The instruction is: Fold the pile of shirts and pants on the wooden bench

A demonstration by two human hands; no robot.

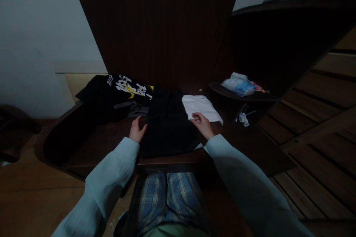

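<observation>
A black piece of clothing (169,129), its exact kind hard to make out in the dim light, lies spread flat on the dark wooden tabletop. At its left edge, my left hand (137,130) has thumb and fingers closed on the cloth. My right hand (204,126) pinches the opposite edge, with fingertips beside a folded white cloth (201,108). A pale corner of fabric (198,147) shows from under the garment's lower right. Left of it lies a heaped black T-shirt (122,88) with white and yellow print.
A raised curved rim (47,144) bounds the tabletop at left. On a small rounded shelf (250,98) at right sits a clear plastic packet (239,84); a crumpled white scrap (244,119) lies below. A tall dark panel (167,26) stands behind. Wooden slats (311,100) run along the right.
</observation>
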